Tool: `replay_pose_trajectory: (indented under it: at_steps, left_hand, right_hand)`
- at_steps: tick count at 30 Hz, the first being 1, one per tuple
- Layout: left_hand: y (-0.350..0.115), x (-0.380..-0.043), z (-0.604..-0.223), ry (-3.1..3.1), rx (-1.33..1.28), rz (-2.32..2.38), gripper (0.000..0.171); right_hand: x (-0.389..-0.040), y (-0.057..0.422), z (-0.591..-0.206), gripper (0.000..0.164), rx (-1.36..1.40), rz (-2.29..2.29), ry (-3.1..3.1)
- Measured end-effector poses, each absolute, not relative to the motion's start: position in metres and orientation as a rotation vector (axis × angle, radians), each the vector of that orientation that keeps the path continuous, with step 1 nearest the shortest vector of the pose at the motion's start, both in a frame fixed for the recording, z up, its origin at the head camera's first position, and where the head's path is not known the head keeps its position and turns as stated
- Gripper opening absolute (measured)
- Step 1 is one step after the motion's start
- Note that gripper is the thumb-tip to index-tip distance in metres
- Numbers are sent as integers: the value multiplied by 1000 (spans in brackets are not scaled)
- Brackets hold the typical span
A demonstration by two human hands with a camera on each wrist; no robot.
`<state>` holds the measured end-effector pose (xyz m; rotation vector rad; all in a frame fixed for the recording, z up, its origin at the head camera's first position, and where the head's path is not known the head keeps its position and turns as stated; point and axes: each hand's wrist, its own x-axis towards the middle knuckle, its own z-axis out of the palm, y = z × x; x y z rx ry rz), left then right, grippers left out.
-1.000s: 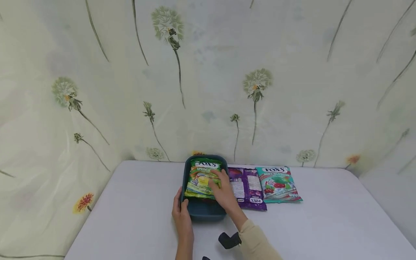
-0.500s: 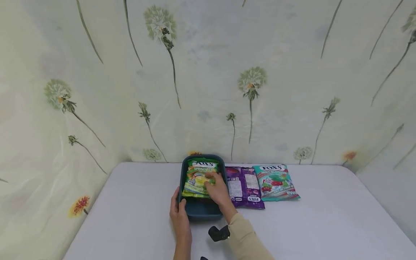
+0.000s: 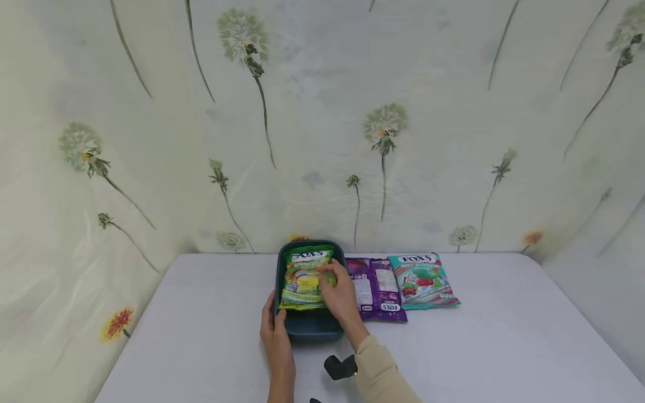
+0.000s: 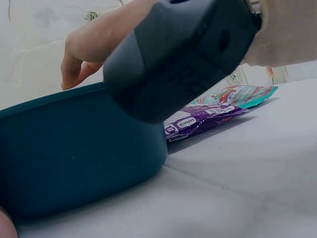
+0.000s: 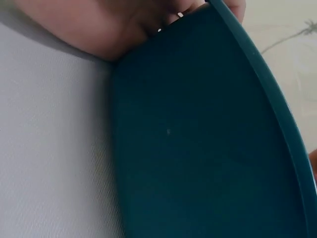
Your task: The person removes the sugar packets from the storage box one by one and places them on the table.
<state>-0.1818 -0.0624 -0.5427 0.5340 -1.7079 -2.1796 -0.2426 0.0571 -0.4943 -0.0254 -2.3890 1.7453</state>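
A dark teal plastic basket [image 3: 313, 329] stands at the back of the table. My left hand [image 3: 276, 330] grips its left wall near the front corner; in the right wrist view the fingers of this hand [image 5: 109, 25] lie along the wall and up to the rim. Inside the basket lies a green candy bag [image 3: 301, 282], labelled Fox's Spring Tea, in its back part. My right hand [image 3: 341, 294] reaches over the right rim and pinches the bag's right edge between thumb and fingers. The left wrist view shows the right hand [image 4: 91, 47] above the rim, its fingertips hidden behind the wall.
Right of the basket lies a purple Fox's candy bag [image 3: 375, 291], back side up. Beside it is a teal Fox's Mint Blossom bag [image 3: 423, 282]. A black wrist camera [image 3: 340, 368] sits by the right sleeve. A flower-printed sheet [image 3: 322, 140] hangs behind the white table [image 3: 216, 336].
My right hand has drawn its fingers together at the green bag's right edge, and the bag has shifted slightly within the basket. My left hand keeps its place; the head view has turned a little right.
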Motion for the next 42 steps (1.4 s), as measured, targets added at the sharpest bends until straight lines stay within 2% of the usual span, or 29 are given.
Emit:
replay_pose_trajectory:
  at_steps: [8,18,29,42]
  left_hand:
    - [-62,-180,-544,-1740,627,-2195,48]
    - [-61,-182,-542,-1755,594,-2199,47]
    - [-62,-181,-543,-1744,590,-2179,46]
    - [-57,-185,-543,-1673,562,-2131,43]
  right_hand:
    - [-238,60,-493,25,49,1753,-2472]
    - [-239,62,-492,33,84,1716,-2618]
    - [-239,64,-495,39,171,1828,-2523]
    - [-236,65,-497,38,252,1889,-2319]
